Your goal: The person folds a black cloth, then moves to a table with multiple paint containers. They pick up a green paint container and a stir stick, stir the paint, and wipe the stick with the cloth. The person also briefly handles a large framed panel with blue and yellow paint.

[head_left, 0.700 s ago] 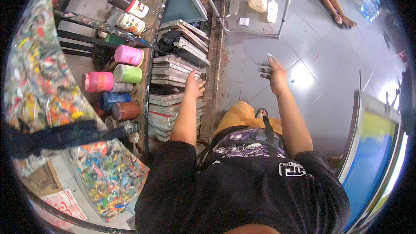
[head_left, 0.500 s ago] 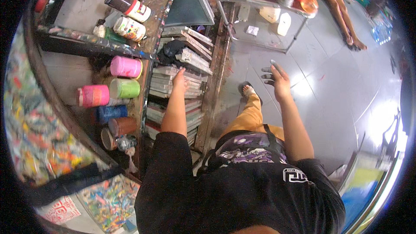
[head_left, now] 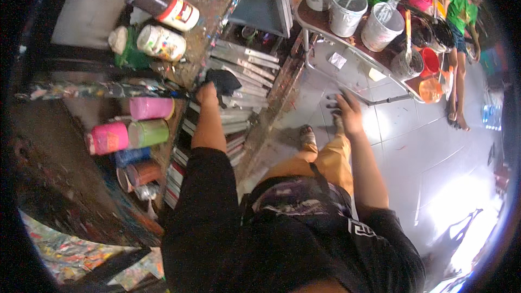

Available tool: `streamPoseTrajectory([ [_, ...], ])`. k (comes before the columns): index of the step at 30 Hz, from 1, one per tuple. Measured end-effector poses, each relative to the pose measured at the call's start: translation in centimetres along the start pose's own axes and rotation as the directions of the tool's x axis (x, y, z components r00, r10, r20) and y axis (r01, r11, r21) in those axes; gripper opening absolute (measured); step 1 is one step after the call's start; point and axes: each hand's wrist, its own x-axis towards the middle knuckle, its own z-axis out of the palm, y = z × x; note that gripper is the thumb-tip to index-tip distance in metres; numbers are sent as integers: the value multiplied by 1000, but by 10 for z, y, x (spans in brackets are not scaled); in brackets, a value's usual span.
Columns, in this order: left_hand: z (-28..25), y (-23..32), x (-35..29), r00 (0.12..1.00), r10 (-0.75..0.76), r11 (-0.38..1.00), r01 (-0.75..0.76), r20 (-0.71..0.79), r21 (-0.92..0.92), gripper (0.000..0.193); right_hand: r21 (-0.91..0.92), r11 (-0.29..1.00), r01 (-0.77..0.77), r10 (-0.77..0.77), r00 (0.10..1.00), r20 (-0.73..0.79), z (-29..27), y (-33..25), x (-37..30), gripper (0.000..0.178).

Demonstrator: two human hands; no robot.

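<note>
Our left hand (head_left: 207, 93) at the dark cloth (head_left: 222, 80); right hand (head_left: 347, 113) free.
Left fingers touch the cloth atop stacked frames (head_left: 234, 109); grip unclear. Right fingers spread, holding nothing. We judge tugging could shift frames toward the jars (head_left: 130, 130) beside.

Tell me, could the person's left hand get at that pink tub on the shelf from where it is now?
Probably yes: the left hand rests by the stacked frames, and the pink tub lies just beside it with nothing between.

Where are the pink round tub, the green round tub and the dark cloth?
pink round tub (head_left: 107, 138), head view, on its side wall.
green round tub (head_left: 147, 133), head view, on its side wall.
dark cloth (head_left: 223, 81), head view, on its middle.
</note>
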Motion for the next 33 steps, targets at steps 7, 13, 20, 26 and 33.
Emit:
streamPoseTrajectory([
  [7, -86, 39, -191, 799, 511, 641, -109, 317, -760, 35, -163, 982, 91, 2, 868, 497, 109, 4, 79, 57],
  [13, -76, 45, -277, 572, 800, 478, -789, -180, -387, 33, 41, 916, -399, 212, 569, 794, 210, -30, 23, 47],
  [20, -78, 71, -351, 736, 659, 113, -299, -154, -947, 49, 29, 998, -55, -7, 361, 933, 184, -97, -15, 26],
  [26, -52, 72, -405, 859, 512, 127, -78, -2, -989, 59, -72, 738, 670, -207, 327, 922, 158, -94, -30, 18],
  [33, -26, 55, -457, 912, 387, -361, 17, -133, -932, 58, -6, 458, 889, -294, 157, 943, 164, -108, -23, 26],
])
